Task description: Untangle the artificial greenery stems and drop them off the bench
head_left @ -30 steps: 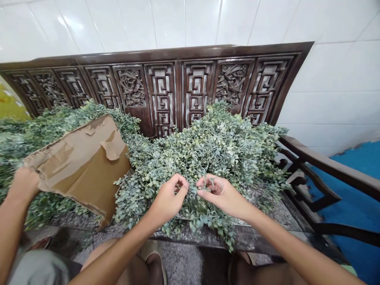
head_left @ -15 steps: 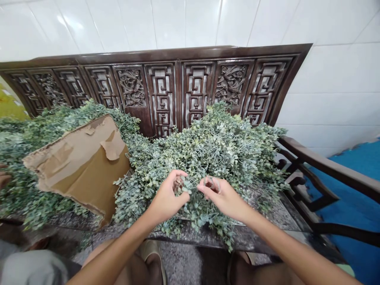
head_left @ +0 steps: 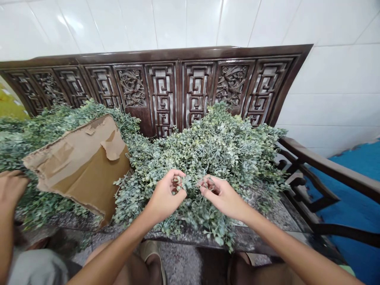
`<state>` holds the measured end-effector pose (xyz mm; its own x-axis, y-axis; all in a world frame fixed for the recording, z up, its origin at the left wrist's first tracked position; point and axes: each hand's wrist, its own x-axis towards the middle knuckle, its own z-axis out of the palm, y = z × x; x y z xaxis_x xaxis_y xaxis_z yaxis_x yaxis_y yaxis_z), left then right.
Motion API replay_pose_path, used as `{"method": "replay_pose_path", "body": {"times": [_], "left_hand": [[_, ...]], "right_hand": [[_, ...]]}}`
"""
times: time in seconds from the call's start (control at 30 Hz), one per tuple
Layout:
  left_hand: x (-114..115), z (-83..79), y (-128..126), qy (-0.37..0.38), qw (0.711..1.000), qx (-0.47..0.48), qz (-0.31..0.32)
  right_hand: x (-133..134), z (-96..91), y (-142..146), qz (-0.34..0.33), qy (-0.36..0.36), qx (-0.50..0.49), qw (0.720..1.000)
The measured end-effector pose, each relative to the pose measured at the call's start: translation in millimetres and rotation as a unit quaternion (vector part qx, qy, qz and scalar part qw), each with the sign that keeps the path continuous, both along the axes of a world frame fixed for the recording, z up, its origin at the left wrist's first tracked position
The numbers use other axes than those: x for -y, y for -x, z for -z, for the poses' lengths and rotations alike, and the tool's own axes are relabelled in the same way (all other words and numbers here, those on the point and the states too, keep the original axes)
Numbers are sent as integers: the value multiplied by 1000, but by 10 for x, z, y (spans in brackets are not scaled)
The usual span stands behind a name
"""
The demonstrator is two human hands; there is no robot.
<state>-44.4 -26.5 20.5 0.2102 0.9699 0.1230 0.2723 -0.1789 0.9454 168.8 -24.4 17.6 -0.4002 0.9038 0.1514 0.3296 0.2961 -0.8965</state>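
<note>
A big heap of artificial green sprigs (head_left: 219, 146) lies on the seat of a carved dark wooden bench (head_left: 178, 87). My left hand (head_left: 166, 196) is closed in a pinch on a small leafy sprig (head_left: 185, 184) at the front of the heap. My right hand (head_left: 221, 196) pinches the same sprig from the other side, fingertips almost touching the left ones. Both forearms reach in from below.
A torn brown cardboard sheet (head_left: 83, 162) lies on more greenery at the left. Another person's hand (head_left: 10, 188) rests in the sprigs at the far left. The bench armrest (head_left: 326, 168) runs at the right, with blue flooring (head_left: 359, 186) beyond. White tiled wall behind.
My two hands stayed in place, fingers working the sprig slightly. The other person's hand drew off the cardboard's edge, left view, then came back lower at the far left.
</note>
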Motion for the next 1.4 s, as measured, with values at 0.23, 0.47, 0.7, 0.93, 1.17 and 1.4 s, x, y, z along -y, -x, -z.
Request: {"method": "replay_pose_path", "body": {"times": [0.23, 0.47, 0.7, 0.93, 1.17, 1.4], "left_hand": [[69, -9, -7, -105, 989, -106, 21], [156, -85, -165, -154, 982, -113, -11], [156, -82, -222, -63, 995, -61, -54], [101, -28, -209, 49, 997, 44, -28], [128, -65, -171, 29, 999, 13, 43], [100, -93, -94, 2, 999, -28, 42]], "right_hand": [[-5, -48, 0, 24, -26, 20, 999], [45, -45, 37, 35, -45, 39, 998], [120, -133, 44, 56, -101, 103, 988], [118, -127, 34, 1, -16, 54, 998], [33, -84, -27, 25, 37, -22, 999], [18, -78, -58, 26, 61, -27, 997]]}}
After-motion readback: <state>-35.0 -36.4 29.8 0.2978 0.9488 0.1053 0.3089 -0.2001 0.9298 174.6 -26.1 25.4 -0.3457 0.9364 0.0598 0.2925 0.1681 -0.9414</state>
